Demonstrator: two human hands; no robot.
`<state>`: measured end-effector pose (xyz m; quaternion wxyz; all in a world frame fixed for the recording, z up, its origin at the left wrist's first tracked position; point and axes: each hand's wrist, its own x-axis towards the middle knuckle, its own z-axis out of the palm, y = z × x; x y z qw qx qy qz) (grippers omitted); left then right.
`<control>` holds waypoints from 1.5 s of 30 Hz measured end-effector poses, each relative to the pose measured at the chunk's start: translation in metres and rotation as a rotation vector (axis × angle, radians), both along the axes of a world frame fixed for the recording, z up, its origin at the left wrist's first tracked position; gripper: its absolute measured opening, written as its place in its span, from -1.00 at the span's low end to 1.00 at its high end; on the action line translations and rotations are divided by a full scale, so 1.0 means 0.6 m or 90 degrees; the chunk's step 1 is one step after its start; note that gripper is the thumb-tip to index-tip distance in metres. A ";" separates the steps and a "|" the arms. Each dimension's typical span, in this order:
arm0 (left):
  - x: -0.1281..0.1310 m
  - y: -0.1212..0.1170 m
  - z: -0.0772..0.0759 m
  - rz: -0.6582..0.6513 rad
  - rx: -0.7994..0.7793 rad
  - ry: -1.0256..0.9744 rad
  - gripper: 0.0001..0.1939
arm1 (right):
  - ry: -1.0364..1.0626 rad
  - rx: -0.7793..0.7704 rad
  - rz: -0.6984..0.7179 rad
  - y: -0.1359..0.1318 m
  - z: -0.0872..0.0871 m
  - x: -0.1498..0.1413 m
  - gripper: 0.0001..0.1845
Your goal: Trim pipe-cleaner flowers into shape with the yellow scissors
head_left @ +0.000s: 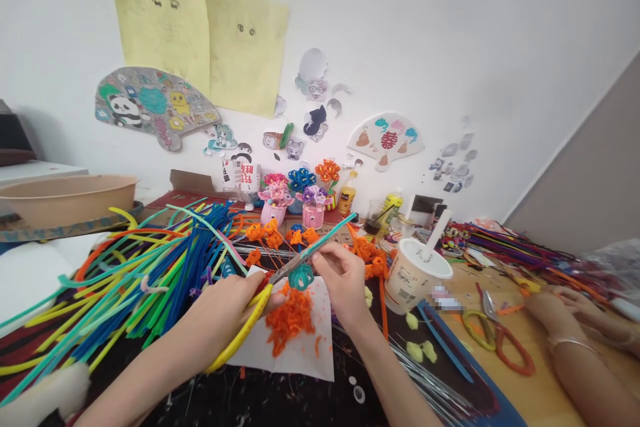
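Note:
My left hand (pixel 233 303) is closed on scissors (pixel 237 333) with yellow handles. Their blades point up and to the right, next to a teal curled pipe-cleaner flower (pixel 301 277). My right hand (pixel 343 280) pinches a teal pipe cleaner (pixel 336 230) that sticks up past the fingertips; the flower hangs just left of those fingers. Whether the blades touch the pipe cleaner I cannot tell. Below both hands, a white paper sheet (pixel 315 363) carries a heap of orange fuzz clippings (pixel 287 320).
A pile of coloured pipe cleaners (pixel 165 267) spreads at the left. Orange flowers (pixel 273 233) and flower pots (pixel 313 213) stand behind. On the right are a paper cup (pixel 417 273), other scissors (pixel 505 340) and another person's hands (pixel 555 310).

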<state>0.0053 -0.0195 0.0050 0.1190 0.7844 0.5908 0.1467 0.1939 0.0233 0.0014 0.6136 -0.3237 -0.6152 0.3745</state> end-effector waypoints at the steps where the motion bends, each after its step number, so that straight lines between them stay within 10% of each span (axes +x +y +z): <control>1: 0.001 0.001 -0.002 -0.005 -0.010 -0.016 -0.58 | 0.000 0.000 -0.003 0.000 0.001 0.001 -0.85; 45: 0.002 -0.015 -0.009 0.002 -0.034 -0.026 -0.60 | -0.018 -0.027 0.053 -0.003 0.006 0.003 -0.88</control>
